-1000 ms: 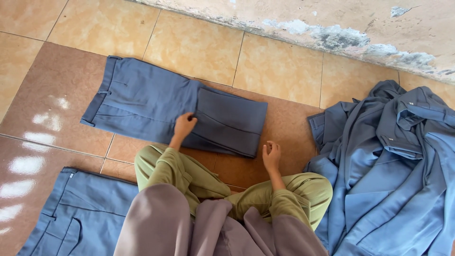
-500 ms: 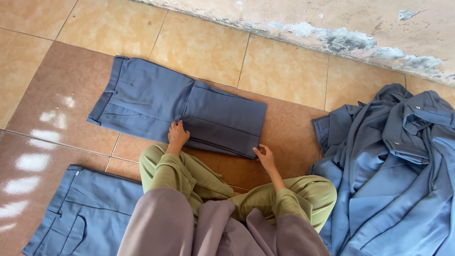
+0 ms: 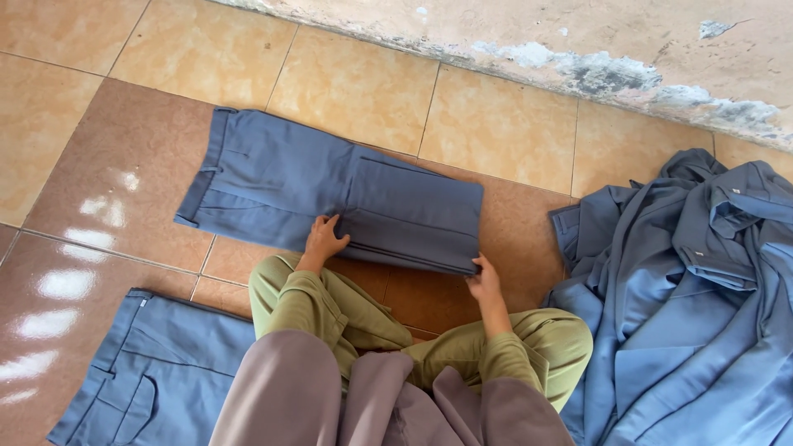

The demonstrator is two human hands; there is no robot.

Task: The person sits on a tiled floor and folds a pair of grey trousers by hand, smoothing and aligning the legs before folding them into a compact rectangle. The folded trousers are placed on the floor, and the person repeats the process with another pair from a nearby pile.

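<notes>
The folded blue trousers [image 3: 330, 194] lie lengthwise left-to-right, waistband leftward, both hands' [image 3: 324, 239] [image 3: 485, 283] grip pinching the near edge.

A heap of blue garments [image 3: 694, 297] is seen right of the hands; flat blue trousers [image 3: 149, 372] are laid lower left.

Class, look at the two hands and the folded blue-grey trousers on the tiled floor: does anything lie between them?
Nothing visible does. The left hand and the right hand both rest directly on the near edge of the folded blue-grey trousers.
</notes>
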